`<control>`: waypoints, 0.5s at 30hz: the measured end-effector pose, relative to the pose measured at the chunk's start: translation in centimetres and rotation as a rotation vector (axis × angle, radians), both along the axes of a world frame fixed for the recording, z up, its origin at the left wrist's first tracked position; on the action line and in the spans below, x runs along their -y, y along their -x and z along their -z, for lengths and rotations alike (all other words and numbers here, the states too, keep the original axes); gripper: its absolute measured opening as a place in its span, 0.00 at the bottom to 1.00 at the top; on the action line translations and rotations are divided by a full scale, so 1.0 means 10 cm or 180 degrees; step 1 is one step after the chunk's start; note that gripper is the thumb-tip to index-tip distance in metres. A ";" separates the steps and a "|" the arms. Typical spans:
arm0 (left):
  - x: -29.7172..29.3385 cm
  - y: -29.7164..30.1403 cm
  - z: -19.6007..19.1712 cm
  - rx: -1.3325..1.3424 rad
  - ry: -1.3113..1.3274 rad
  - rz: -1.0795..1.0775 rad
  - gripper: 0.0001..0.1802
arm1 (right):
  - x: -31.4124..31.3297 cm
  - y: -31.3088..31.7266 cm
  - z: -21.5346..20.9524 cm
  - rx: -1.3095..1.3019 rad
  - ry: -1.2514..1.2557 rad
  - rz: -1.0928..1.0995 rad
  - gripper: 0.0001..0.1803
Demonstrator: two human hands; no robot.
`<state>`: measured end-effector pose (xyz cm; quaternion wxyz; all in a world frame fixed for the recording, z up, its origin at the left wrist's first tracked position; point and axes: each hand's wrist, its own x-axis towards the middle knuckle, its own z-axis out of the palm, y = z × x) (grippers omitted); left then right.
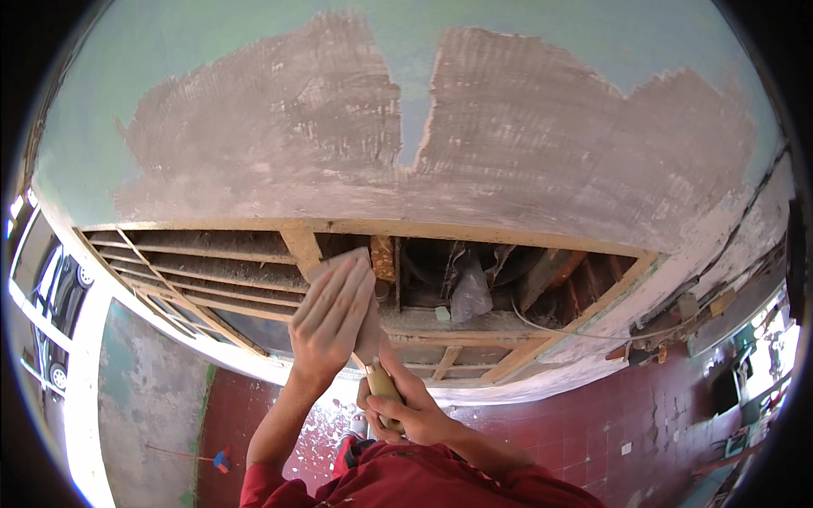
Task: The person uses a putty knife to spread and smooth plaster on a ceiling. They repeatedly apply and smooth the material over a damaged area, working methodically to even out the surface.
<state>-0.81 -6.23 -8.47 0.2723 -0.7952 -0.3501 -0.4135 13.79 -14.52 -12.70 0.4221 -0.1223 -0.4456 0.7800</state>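
Note:
A scraper with a pale wooden handle point(384, 394) and a broad, dusty flat blade point(369, 337) is held in front of my chest, tilted up and to the left. My right hand point(415, 408) is wrapped round the handle. My left hand point(329, 317) lies along the blade with its fingers stretched out straight, touching it; the thumb is hidden. Beyond the hands is a wall with green paint and large grey-brown bare patches point(525, 118). The blade's tip stands in front of the wooden frame point(296, 245) of an opening below the bare patches.
Wooden slats point(212, 267) fill the opening's left side. In its right side are a crumpled clear plastic bag point(471, 292) and a loose cable point(584, 335). Below lies a red tiled floor point(542, 432) with pale flakes. A blue-and-red object point(222, 461) is at lower left.

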 end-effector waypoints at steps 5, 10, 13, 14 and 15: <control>-0.15 0.21 0.23 -0.0470 -0.0093 -0.0001 0.18 | 0.05 -0.06 0.39 0.0309 0.0633 -0.0167 0.40; -0.29 0.08 -0.04 -0.0385 -0.0416 0.0283 0.17 | 0.05 -0.01 0.32 -0.0057 0.0181 0.0229 0.38; -0.39 -0.03 -0.26 -0.0299 -0.0684 0.0344 0.17 | -0.03 0.01 0.13 -0.0012 -0.0242 0.0546 0.38; -0.43 -0.05 -0.31 -0.0267 -0.0744 0.0311 0.16 | -0.07 0.03 0.06 0.0046 -0.0408 0.0669 0.38; -0.45 -0.08 -0.39 -0.0235 -0.0809 0.0340 0.16 | -0.10 0.05 0.01 0.0112 -0.0587 0.0784 0.38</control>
